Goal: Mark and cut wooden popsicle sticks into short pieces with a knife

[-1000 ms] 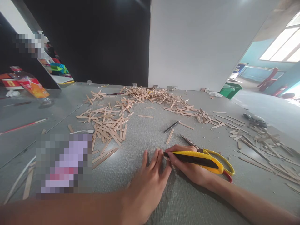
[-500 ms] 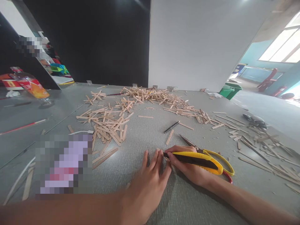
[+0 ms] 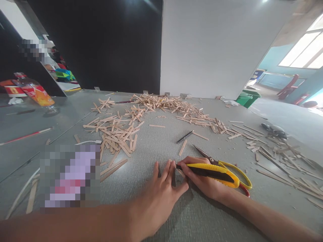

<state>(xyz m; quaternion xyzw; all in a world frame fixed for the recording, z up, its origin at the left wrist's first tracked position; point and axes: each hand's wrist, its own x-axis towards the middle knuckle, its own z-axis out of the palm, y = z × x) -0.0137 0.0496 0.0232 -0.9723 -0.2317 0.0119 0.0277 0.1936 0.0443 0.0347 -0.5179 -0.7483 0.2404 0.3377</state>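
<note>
Wood-strewn desk [image 3: 151,148]: the left hand [image 3: 161,193], fingers spread, probably steadies a partly hidden stick [image 3: 180,172] between the hands; the yellow-black cutter [image 3: 214,172] points leftward at that hand, long axis running crosswise, gripped near its nose by the right hand [image 3: 203,184], likely for control.
</note>
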